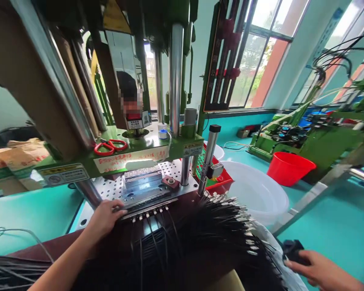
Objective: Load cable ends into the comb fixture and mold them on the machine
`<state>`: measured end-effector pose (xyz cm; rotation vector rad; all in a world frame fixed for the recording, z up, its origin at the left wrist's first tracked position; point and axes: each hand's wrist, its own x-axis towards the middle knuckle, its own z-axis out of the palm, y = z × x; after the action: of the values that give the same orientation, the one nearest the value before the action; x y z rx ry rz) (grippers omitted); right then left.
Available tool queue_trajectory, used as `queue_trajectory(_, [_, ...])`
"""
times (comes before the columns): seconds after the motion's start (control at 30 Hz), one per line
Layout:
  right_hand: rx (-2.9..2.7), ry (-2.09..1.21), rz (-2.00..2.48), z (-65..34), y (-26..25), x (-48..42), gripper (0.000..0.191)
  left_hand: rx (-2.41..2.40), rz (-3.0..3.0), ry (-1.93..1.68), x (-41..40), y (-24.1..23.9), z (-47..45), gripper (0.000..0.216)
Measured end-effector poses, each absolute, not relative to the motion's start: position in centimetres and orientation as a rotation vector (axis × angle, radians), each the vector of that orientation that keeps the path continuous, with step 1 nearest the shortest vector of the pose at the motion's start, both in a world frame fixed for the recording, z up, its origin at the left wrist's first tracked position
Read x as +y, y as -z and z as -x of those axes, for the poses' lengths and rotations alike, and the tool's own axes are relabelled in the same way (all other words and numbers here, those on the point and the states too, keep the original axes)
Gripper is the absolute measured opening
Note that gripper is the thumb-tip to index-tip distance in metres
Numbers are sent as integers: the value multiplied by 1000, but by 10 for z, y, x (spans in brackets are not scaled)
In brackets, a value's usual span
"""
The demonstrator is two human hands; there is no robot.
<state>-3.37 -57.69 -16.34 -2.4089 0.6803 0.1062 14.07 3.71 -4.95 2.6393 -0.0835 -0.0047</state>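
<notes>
My left hand (104, 218) flat, fingers spread, pressing mold tray (145, 204) at press front; six cable ends (148, 215) seated there. My right hand (314, 268) closed around one black controller (293, 248). One red scissors (110, 146), one red bucket (288, 167).

1. Left hand (104, 218) stretched forward and up from lower left, forearm bare, running diagonally across the frame.
2. Palm down, knuckles up, fingers bent slightly, fingertips (121, 211) pressed flat ahead of the hand.
3. Right hand (314, 268) low at the lower right edge, kept close to the body, well apart from the left.
4. Right palm down, fingers curled loosely leftward; wrist and forearm cut off by the frame.
</notes>
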Motion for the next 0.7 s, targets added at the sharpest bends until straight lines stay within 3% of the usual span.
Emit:
queue_trajectory(0.1, [646, -61, 2531, -2, 147, -568, 28, -129, -2603, 17, 40, 50, -137, 40])
queue_trajectory(0.2, [391, 162, 2573, -37, 72, -507, 42, -78, -2595, -16, 41, 41, -132, 43])
queue_trajectory(0.33, [-325, 155, 2493, -75, -10, -381, 34, -107, -2608, 31, 40, 19, -125, 28])
queue_trajectory(0.4, [-614, 3, 2505, -97, -14, -329, 28, -145, -2623, 144, 38, 11, -120, 21])
queue_trajectory(0.53, [-764, -197, 2579, -143, 24, -279, 37, -95, -2681, 242, 32, 15, -111, 20])
queue_trajectory(0.7, [-732, -224, 2560, -164, 48, -276, 20, -87, -2625, 134, 27, 17, -99, 19])
